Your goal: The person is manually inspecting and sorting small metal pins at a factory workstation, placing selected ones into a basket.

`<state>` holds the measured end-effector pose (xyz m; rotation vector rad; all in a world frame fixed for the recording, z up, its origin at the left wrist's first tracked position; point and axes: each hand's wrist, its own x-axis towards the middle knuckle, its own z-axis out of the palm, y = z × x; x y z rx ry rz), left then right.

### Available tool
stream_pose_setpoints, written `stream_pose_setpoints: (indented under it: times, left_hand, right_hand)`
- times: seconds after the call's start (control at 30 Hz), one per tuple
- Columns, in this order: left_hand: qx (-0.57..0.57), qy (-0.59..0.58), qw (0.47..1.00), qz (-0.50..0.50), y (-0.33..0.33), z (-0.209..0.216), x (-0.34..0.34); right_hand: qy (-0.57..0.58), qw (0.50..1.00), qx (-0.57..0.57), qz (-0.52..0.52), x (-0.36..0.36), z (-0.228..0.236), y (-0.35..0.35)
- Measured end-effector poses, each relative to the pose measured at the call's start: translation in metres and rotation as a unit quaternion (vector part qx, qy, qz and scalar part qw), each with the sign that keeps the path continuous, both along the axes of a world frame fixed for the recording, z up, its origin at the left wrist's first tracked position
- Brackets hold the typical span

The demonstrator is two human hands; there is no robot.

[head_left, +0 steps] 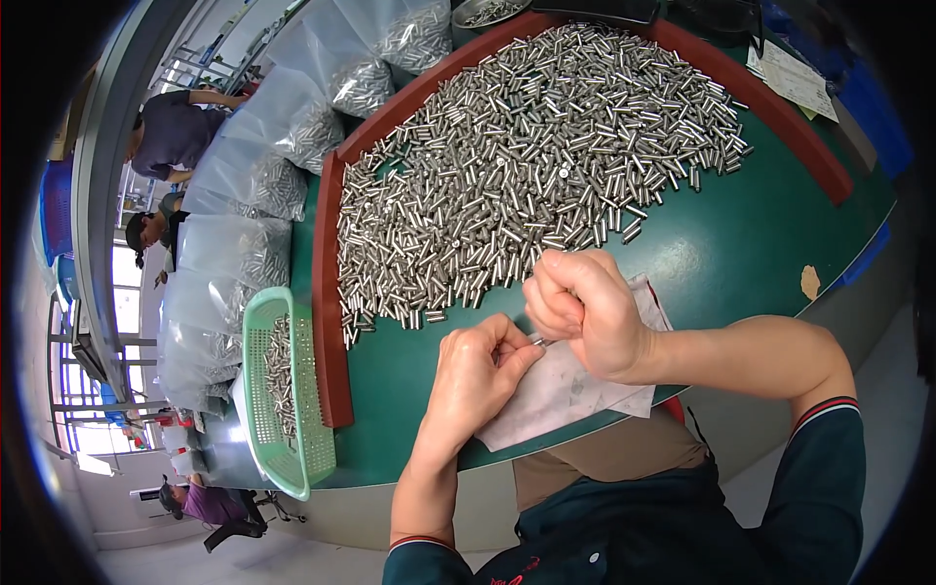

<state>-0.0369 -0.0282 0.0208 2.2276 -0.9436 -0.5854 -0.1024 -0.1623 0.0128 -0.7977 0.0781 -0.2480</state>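
My left hand (pixel 473 375) is closed in a pinch, thumb against forefinger, above a stained white cloth (pixel 556 405) at the table's near edge. A small shiny metal pin (pixel 539 341) shows at its fingertips. Right beside it, my right hand (pixel 590 312) is curled into a fist with the thumb on top. What its fingers hold, if anything, is hidden. Beyond both hands a wide heap of short metal pins (pixel 526 156) covers much of the green tabletop (pixel 712 244).
Dark red wooden rails (pixel 330 292) border the heap. At the left stands a light green perforated basket (pixel 310 439) with pins inside. Clear plastic bags (pixel 234 234) of pins line the left side. A metal bowl (pixel 487 12) and papers (pixel 795 78) lie far back. Several people are at left.
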Motion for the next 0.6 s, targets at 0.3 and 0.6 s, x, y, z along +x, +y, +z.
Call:
stream_pose_setpoints:
  times: [0.3,0.6]
  left_hand:
    - [0.022,0.018,1.0,0.004,-0.0006,0.0015,0.0005]
    - [0.0,0.011,1.0,0.009,0.0001,-0.0025,0.0008]
  right_hand:
    - [-0.003,1.0,-0.003,-0.002,0.0004,-0.0008,-0.0005]
    - [-0.02,1.0,-0.009,0.008,0.0011,-0.0015,-0.0006]
